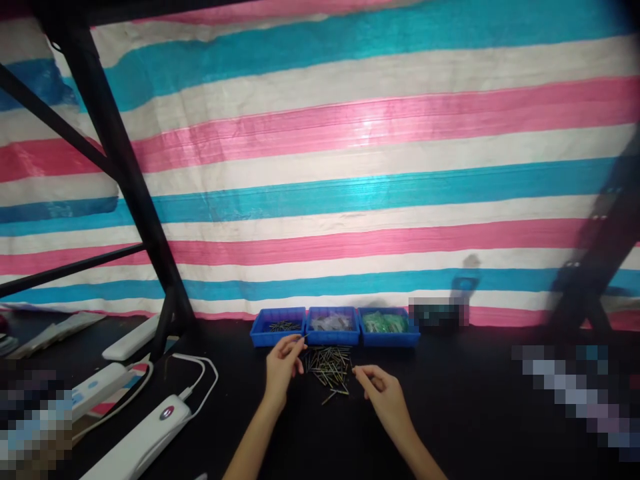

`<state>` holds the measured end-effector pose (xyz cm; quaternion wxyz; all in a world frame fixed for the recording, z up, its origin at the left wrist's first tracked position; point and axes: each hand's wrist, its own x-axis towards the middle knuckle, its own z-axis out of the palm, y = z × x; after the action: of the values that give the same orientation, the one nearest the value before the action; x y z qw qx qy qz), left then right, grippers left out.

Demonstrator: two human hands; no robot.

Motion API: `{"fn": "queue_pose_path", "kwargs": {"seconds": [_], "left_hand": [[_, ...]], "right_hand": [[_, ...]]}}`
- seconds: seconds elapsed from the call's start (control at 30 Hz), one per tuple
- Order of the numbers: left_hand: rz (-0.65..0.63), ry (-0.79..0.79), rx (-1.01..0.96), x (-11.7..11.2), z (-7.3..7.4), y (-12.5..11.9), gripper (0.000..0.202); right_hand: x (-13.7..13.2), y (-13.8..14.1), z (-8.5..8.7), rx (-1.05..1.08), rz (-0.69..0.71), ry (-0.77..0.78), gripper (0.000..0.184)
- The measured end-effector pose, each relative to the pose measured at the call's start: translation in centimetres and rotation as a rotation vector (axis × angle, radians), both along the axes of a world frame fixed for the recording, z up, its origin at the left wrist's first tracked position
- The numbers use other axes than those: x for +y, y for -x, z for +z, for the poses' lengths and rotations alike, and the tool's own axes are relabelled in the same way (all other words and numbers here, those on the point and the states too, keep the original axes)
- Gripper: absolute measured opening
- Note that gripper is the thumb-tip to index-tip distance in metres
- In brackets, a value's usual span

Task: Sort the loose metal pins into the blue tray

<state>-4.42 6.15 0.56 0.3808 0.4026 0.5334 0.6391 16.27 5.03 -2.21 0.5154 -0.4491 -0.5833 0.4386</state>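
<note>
A loose pile of thin metal rods (329, 367), dull grey and yellowish, lies on the black table between my hands; their exact kind is too small to tell. My left hand (284, 370) is at the pile's left, just in front of the blue bins, thumb and forefinger pinched on what looks like one thin metal rod. On the right side of the pile, my right hand (384, 393) has its fingertips pressed together. Whatever it may hold is too small to make out.
Behind the pile stand a left blue bin (277, 342) with dark thin pieces, a middle blue bin (334, 339) with clear plastic bags, and a right blue bin (390, 341) with green bags. White power strips (145, 437) with cables lie left, near a black frame post (135, 200). A striped sheet (350, 200) hangs behind.
</note>
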Motion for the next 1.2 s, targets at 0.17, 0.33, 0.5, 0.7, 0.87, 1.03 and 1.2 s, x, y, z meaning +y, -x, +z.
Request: {"fn": "queue_pose_path", "kwargs": {"seconds": [0.17,0.33,0.5,0.7,0.87,1.03,1.2], "left_hand": [[0.087,-0.054,0.18,2.1,0.2,2.7,0.053],[0.004,-0.116,0.548,1.3,0.6,2.2,0.045],[-0.337,-0.086,0.982,-2.1,1.4,-0.6,0.026],[-0.507,0.028,1.165,-3.4,0.6,-2.4,0.016],[-0.531,0.056,1.15,-3.2,0.2,-2.3,0.011],[-0.448,0.029,1.114,-3.5,0.1,-2.1,0.018],[-0.401,-0.008,1.058,-3.6,-0.3,-2.5,0.024]], "right_hand": [[0.2,0.0,-0.2,-0.045,-0.005,-0.008,0.034],[0.2,-0.2,-0.3,-0.138,0.0,-0.074,0.03],[0.1,-0.4,0.0,-0.183,0.008,-0.108,0.027],[0.0,-0.6,0.3,-0.192,-0.017,-0.113,0.024],[0.0,-0.7,0.3,-0.239,-0.025,-0.118,0.022],[-0.4,-0.6,0.2,-0.321,0.0,-0.13,0.019],[-1.2,-0.5,0.6,-0.499,0.016,-0.152,0.014]]}}
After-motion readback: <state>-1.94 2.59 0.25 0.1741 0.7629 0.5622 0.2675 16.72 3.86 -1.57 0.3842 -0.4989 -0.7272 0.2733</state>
